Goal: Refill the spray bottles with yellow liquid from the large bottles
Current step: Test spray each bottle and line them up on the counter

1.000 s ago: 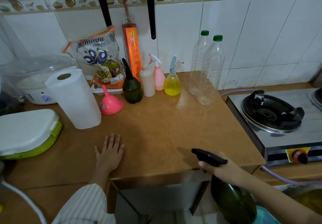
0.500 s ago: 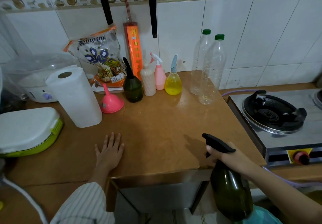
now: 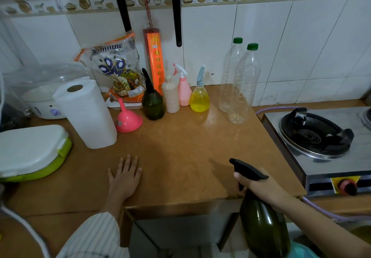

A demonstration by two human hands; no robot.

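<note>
The dark green spray bottle with a black trigger head [image 3: 263,223] has risen since a second ago, its nozzle now above the brown desk [image 3: 180,157] edge. The right hand [image 3: 259,187] is clamped round its neck. The left hand [image 3: 124,175] lies flat and spread on the desk, well apart. At the wall stand a yellow-filled spray bottle [image 3: 199,97], two clear large bottles with green caps [image 3: 241,85], a pink funnel [image 3: 128,119] and a white paper roll [image 3: 86,113].

Our left hand [image 3: 124,174] was bare below a white sleeve [image 3: 94,237] with thin dark stripes; our right hand [image 3: 261,187] and forearm were unsleeved.
</note>
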